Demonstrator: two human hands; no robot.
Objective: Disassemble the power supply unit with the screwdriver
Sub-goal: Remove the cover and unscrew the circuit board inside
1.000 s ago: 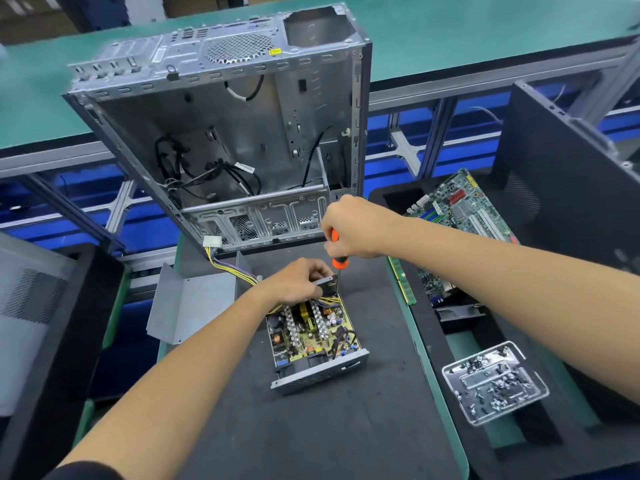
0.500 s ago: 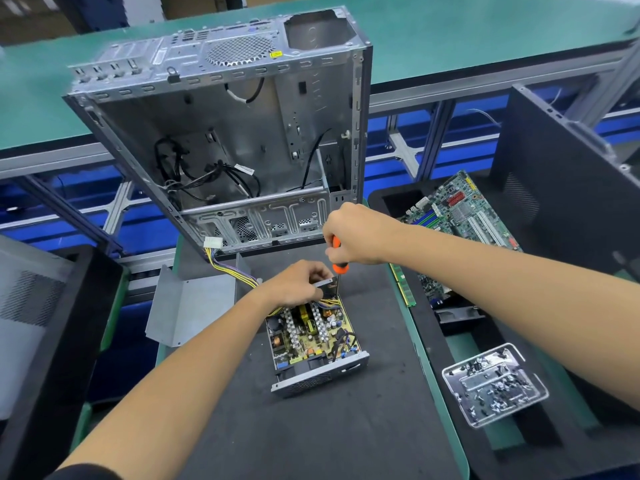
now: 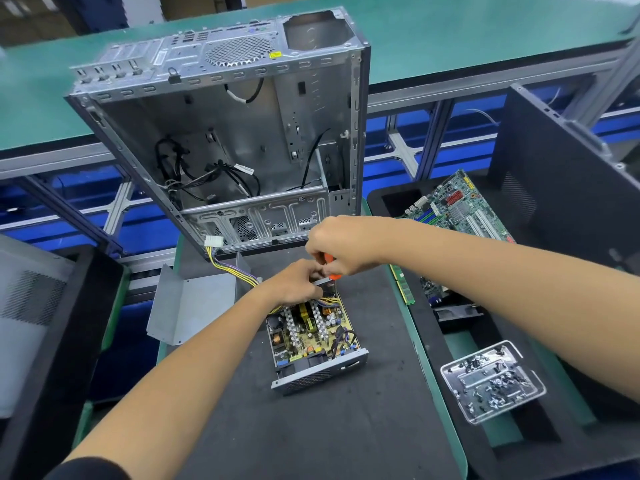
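Note:
The opened power supply unit [image 3: 313, 341] lies on the black mat, its yellow circuit board and coils exposed, its grille wall facing me. My left hand [image 3: 294, 284] grips the unit's far metal edge, fingers curled over it. My right hand [image 3: 341, 245] grips the orange-handled screwdriver [image 3: 330, 268], held upright at the unit's far right corner; most of the handle is hidden in my fist and the tip is hidden behind the metal edge. A bundle of yellow and purple wires [image 3: 228, 268] runs from the unit to a white connector.
An empty grey computer case [image 3: 221, 133] stands just behind the unit. The removed grey cover plate [image 3: 190, 306] lies to the left. On the right are a green motherboard [image 3: 460, 209], a RAM stick [image 3: 403, 285] and a clear tray of screws [image 3: 491, 379].
My right hand with the screwdriver has dropped lower and closer to my left hand. The unit and my left hand have stayed in place.

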